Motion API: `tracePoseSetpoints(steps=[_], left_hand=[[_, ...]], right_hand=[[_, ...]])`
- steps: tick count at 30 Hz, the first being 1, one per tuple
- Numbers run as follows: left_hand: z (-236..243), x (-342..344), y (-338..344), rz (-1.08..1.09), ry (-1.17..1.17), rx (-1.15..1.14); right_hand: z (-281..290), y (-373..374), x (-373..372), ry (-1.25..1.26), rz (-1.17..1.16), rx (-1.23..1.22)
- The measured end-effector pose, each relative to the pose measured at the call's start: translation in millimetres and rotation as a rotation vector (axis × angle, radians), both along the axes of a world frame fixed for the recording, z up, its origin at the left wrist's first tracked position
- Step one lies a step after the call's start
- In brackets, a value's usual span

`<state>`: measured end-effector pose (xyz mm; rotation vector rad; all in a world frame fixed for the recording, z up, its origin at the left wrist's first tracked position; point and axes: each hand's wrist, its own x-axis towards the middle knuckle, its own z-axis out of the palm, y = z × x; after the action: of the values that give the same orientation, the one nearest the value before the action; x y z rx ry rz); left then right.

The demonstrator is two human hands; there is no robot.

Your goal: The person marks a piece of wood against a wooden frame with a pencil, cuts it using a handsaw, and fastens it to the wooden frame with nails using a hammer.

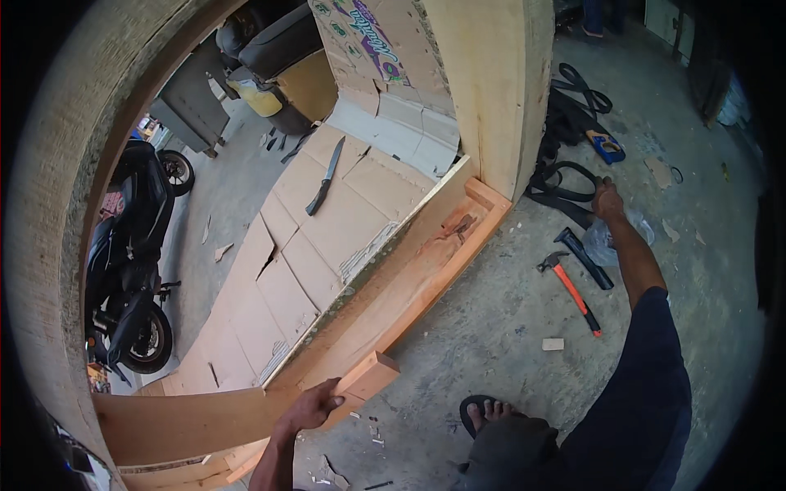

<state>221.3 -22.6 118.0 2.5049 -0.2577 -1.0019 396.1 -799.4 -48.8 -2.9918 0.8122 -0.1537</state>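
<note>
My left hand [313, 407] is closed on the end of a short wooden block [368, 376] that rests against the edge of a long wooden frame rail [438, 290]. Reaching out to the far right, my right hand [607, 199] has its fingers curled at a black strap loop [568, 195], just above the floor. A clear plastic bag [626, 237] lies beneath my right wrist. Below it on the floor are a claw hammer [573, 293] with an orange and black handle and a black-handled mallet-like tool [584, 258].
A knife [327, 177] lies on cardboard [282, 254] covering the frame. A thick wooden post [491, 90] rises at the frame's far corner. A blue-handled saw [606, 147] is on the floor. A small wood offcut [553, 344] lies near my foot. A motorcycle [131, 262] stands left.
</note>
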Motion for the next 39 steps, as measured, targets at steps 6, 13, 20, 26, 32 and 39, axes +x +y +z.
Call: tracePoseSetpoints(steps=[6, 13, 20, 26, 32, 39], left_hand=[[5, 114, -31, 0.240, -0.335, -0.048], [-47, 199, -36, 0.191, -0.550, 0.122], [-84, 212, -57, 0.299, -0.690, 0.076], [-76, 198, -50, 0.374, -0.761, 0.052], [-76, 196, -49, 0.375, -0.697, 0.073], [-61, 183, -60, 0.294, -0.716, 0.080]], right_hand=[[-39, -60, 51, -0.072, 0.054, -0.115], [-36, -74, 67, 0.330, 0.073, -0.054], [-12, -73, 72, -0.027, 0.122, 0.008], [-4, -65, 116, 0.086, 0.020, 0.020], [-32, -110, 110, 0.208, -0.233, 0.026], [-57, -102, 64, -0.273, 0.136, 0.055]])
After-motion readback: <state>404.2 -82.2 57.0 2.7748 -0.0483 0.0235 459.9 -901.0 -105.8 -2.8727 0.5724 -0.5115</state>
